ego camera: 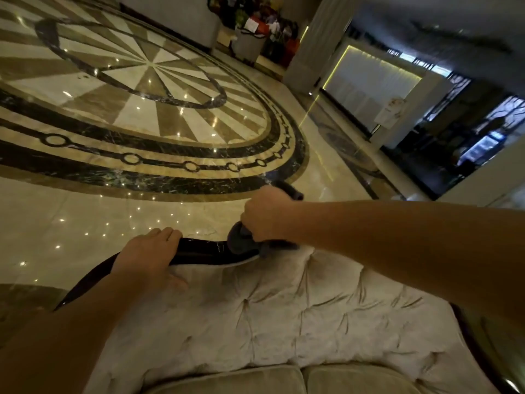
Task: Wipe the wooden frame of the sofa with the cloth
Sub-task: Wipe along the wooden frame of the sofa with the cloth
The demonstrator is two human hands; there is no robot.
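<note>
The sofa's dark glossy wooden frame [203,250] curves along the top of a pale tufted backrest [298,308]. My right hand [265,214] is closed around a dark grey cloth [241,241], which is bunched and pressed on the frame's top edge; a tail of the cloth sticks out behind the hand. My left hand [147,258] rests on the frame to the left of the cloth, fingers over the far side and thumb on the upholstery. The frame continues down to the left and along the right side [477,336].
Beyond the sofa back lies a polished marble floor [142,109] with a round dark-banded inlay. Seat cushions [284,379] show at the bottom. A white column [312,38], bags and flowers [255,32], and a lit white counter [369,83] stand farther off.
</note>
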